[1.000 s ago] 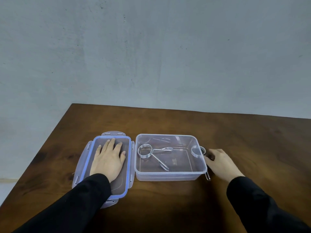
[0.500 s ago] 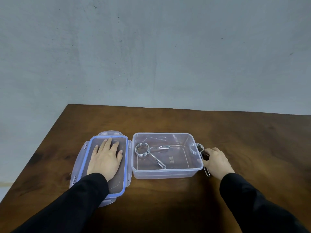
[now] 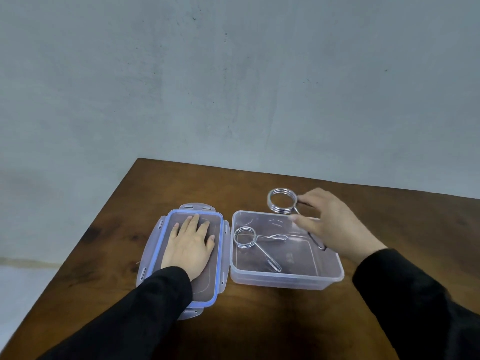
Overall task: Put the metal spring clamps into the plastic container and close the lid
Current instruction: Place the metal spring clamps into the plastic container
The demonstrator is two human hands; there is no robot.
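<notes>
Bare hands (image 3: 189,246), long black sleeves (image 3: 145,307)

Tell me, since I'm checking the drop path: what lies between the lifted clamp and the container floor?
Nothing. In the head view the held clamp in the right hand hangs over the container; the other clamp lies left.

left hand (image 3: 189,249) flat, palm down, right hand (image 3: 335,227) raised, pinching

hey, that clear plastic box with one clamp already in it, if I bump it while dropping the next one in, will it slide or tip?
The clear plastic container looks thin-walled and holds only one metal spring clamp, so it is probably light and may slide on the smooth wooden table. Being low and wide, it seems unlikely to tip. Neither hand steadies it: the left hand lies on the blue-rimmed lid.
</notes>
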